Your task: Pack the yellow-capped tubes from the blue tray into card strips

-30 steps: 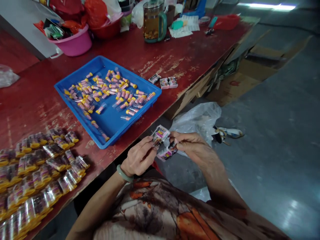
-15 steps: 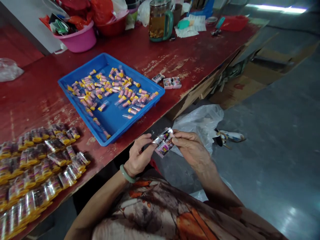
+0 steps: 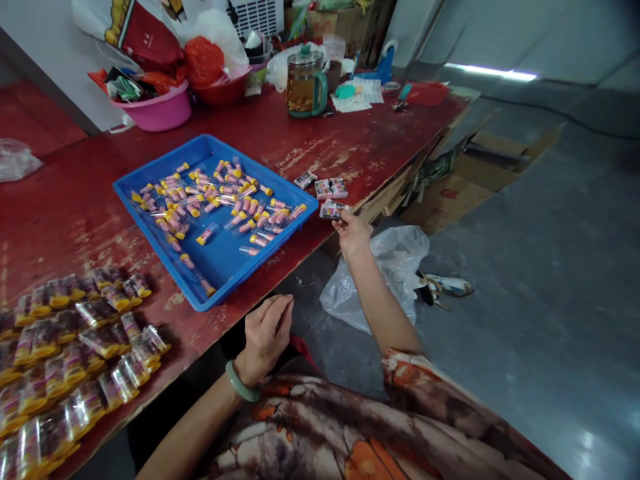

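Note:
My right hand (image 3: 353,233) reaches to the table's front edge, its fingers pinched on a small stack of printed cards (image 3: 334,210). Just behind that stack lie more small printed packs (image 3: 331,189). My left hand (image 3: 267,333), with a green bangle at the wrist, is curled closed in front of the table; what its fingers hold, if anything, is hidden. A blue tray (image 3: 210,303) on the red table holds many small clear tubes with yellow caps and pink contents (image 3: 207,233).
Rows of yellow-based clear packs (image 3: 65,363) cover the near left of the table (image 3: 185,327). Behind stand a pink basin (image 3: 160,113), a red basin (image 3: 220,92) and a glass jug (image 3: 304,83). A plastic bag (image 3: 395,267) lies low at the right.
My right hand has moved away from my left, up to the table edge, with the printed cards. My left hand has let go of them and curled closed. The view has tilted up.

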Available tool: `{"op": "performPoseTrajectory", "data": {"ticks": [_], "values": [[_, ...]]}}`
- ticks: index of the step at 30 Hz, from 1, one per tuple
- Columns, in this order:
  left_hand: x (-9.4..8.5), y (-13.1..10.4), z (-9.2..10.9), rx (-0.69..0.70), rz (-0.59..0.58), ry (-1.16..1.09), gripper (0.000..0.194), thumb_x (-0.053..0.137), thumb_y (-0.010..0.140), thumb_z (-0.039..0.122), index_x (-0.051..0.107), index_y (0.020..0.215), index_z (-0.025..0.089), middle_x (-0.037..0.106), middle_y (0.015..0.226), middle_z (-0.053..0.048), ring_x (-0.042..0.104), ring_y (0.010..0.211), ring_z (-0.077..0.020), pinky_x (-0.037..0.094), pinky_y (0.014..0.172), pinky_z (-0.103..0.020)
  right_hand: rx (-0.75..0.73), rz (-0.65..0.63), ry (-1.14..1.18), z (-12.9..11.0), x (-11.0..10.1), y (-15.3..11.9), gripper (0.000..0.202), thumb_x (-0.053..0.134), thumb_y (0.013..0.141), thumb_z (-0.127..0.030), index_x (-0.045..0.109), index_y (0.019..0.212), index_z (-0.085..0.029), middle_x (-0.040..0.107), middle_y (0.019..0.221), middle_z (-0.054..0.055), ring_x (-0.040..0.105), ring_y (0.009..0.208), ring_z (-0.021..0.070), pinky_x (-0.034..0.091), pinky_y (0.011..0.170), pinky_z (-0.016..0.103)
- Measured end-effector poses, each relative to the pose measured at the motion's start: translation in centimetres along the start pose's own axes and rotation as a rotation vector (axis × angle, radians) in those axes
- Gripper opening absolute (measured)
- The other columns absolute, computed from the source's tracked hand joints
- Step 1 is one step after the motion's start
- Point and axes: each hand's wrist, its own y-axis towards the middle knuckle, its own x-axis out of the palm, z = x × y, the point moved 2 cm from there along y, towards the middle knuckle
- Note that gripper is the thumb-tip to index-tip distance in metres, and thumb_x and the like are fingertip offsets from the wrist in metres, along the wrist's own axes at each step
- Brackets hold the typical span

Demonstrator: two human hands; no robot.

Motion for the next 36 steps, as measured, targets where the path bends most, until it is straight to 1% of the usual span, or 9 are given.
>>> {"op": "performPoseTrajectory", "data": {"ticks": [9,14,19,22,25,28,30,34,36], "values": [[-1.5,1.9,0.7,-0.072,0.08,-0.017,0.01,0.064,0.088,0.021,0.073,0.091,0.023,0.075,0.085,-0.005,0.071,0.078,-0.0181,0.06,0.076,-0.031,-0.043,-0.049,-0.121,-0.2,-3.0,-0.9,0.027,0.082,0.066,-0.014,0.055,0.063,-0.017,0.054,0.049,-0.008,0.048,0.043,0.0045,0.054,0.044,0.017],[-1.8,2.3,0.5,-0.086,0.064,-0.033,0.012,0.062,0.089,0.021,0.073,0.092,0.023,0.075,0.086,-0.005,0.071,0.078,-0.0181,0.059,0.077,-0.031,-0.064,-0.144,-0.214,0.6,-2.3,-1.9,0.027,0.083,0.064,-0.016,0.056,0.064,-0.017,0.054,0.05,-0.008,0.049,0.044,0.0048,0.055,0.046,0.018],[-2.5,2.3,0.6,-0.077,0.086,-0.02,0.012,0.063,0.088,0.019,0.074,0.092,0.023,0.075,0.085,-0.005,0.07,0.077,-0.0175,0.058,0.075,-0.03,-0.096,-0.209,-0.349,0.4,-1.8,-2.7,0.025,0.079,0.062,-0.012,0.056,0.056,-0.016,0.045,0.041,-0.009,0.043,0.037,0.0039,0.044,0.036,0.014],[-3.0,2.2,0.7,-0.167,0.106,-0.064,0.01,0.064,0.088,0.023,0.074,0.092,0.023,0.075,0.087,-0.005,0.069,0.077,-0.0175,0.058,0.074,-0.031,-0.105,-0.264,-0.417,-1.2,-2.7,-3.8,0.023,0.079,0.062,-0.014,0.057,0.054,-0.017,0.043,0.039,-0.009,0.041,0.036,0.0043,0.041,0.034,0.014],[-3.4,2.6,0.9,-0.337,0.119,-0.205,0.017,0.069,0.085,0.028,0.073,0.1,0.02,0.075,0.096,-0.007,0.07,0.087,-0.0193,0.057,0.086,-0.035,-0.07,-0.411,-0.466,-2.7,-3.6,-6.6,0.019,0.082,0.059,-0.019,0.063,0.057,-0.016,0.053,0.046,-0.005,0.045,0.039,0.0056,0.042,0.036,0.018],[-3.7,3.4,1.2,-0.573,-0.01,-0.522,0.042,0.076,0.081,0.035,0.068,0.118,0.017,0.073,0.113,-0.011,0.068,0.108,-0.0244,0.051,0.1,-0.041,0.016,-0.605,-0.501,-3.0,-3.7,-10.8,0.021,0.085,0.053,-0.023,0.068,0.06,-0.014,0.062,0.056,0.0,0.047,0.042,0.0075,0.041,0.037,0.022],[-3.9,3.9,1.4,-0.716,-0.206,-0.756,0.049,0.078,0.079,0.038,0.067,0.121,0.015,0.072,0.119,-0.013,0.065,0.114,-0.0274,0.048,0.103,-0.043,0.07,-0.784,-0.541,-2.6,-3.1,-13.8,0.021,0.085,0.054,-0.027,0.071,0.062,-0.014,0.063,0.061,0.001,0.045,0.044,0.0069,0.037,0.038,0.022],[-4.8,3.5,1.7,-0.836,-0.604,-1.123,0.046,0.083,0.073,0.04,0.073,0.11,0.013,0.074,0.11,-0.015,0.069,0.103,-0.0289,0.052,0.096,-0.044,0.083,-1.15,-0.666,-1.6,-1.0,-18.9,0.015,0.081,0.066,-0.03,0.074,0.067,-0.016,0.065,0.074,0.002,0.049,0.055,0.0074,0.034,0.045,0.021],[-5.6,2.6,1.7,-0.884,-0.647,-1.225,0.038,0.082,0.074,0.037,0.074,0.102,0.012,0.076,0.1,-0.015,0.072,0.094,-0.0273,0.054,0.092,-0.043,0.062,-1.235,-0.7,-1.1,-0.1,-20.3,0.016,0.08,0.069,-0.031,0.074,0.068,-0.017,0.066,0.081,0.003,0.053,0.063,0.0096,0.036,0.048,0.022]]}}
